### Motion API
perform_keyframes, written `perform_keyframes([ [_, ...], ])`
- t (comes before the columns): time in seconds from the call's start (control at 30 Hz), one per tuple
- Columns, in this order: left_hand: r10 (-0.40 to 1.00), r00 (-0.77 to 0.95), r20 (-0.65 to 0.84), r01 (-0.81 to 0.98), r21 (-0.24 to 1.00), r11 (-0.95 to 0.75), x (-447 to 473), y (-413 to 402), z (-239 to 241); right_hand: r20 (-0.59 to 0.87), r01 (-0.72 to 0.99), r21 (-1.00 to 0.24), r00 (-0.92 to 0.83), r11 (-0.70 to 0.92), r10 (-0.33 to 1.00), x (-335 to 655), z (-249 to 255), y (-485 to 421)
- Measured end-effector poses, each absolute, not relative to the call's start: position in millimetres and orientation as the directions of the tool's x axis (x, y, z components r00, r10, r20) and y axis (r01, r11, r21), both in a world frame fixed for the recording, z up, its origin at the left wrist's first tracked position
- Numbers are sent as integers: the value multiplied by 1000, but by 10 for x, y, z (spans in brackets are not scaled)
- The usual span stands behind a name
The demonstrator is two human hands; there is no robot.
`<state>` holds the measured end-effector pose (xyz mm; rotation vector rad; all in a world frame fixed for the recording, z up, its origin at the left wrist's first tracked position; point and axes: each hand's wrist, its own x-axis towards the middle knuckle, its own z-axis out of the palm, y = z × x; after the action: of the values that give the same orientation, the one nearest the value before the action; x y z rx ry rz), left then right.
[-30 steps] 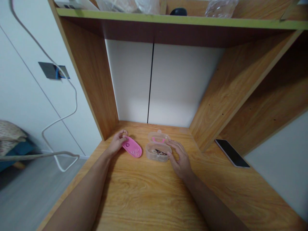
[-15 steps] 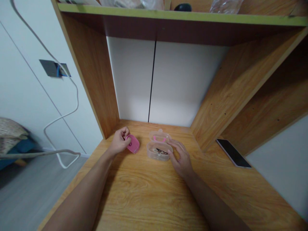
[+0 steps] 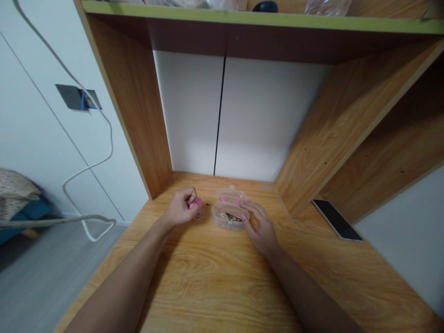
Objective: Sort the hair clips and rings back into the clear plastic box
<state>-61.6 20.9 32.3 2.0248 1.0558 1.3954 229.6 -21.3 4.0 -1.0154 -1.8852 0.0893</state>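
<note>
My left hand is closed on a small pink plastic dish, tilted up on its edge and partly covered by the fingers. Small shiny metal bits show right at its lower edge; their kind is too small to make out. To the right stands a clear plastic box, its lid with a pink handle folded back behind it. Thin dark and metallic pieces lie inside. My right hand grips the right end of the box, thumb at the rim and fingers by the lid.
A dark speck lies on the wooden desk between dish and box. Farther right is a phone. Wooden side panels and a shelf enclose the back. A white cable hangs at the left.
My left hand has moved slightly right toward the box and turned the pink dish from nearly flat to view up on edge. Small metal bits now show below it. My right hand stays put.
</note>
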Motion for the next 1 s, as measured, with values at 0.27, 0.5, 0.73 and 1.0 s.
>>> perform_keyframes([
  [0.27, 709, 208, 674, 403, 601, -690, -542, 138, 376, 657, 594, -449, -286, 667, 697, 2306, 18, -197],
  [0.5, 666, 80, 741, 502, 548, -669, -522, 187, 178, 644, 578, -463, -300, 671, 703, 2296, 25, -211],
  [0.73, 675, -298, 675, 646, 663, -378, -590, 391, -69, 656, 596, -440, -298, 672, 694, 2300, 37, -215],
  [1.0, 723, -437, 534, 793, 608, 30, -710, 484, -116, 609, 712, -540, -37, 449, 792, 2319, 16, -195],
])
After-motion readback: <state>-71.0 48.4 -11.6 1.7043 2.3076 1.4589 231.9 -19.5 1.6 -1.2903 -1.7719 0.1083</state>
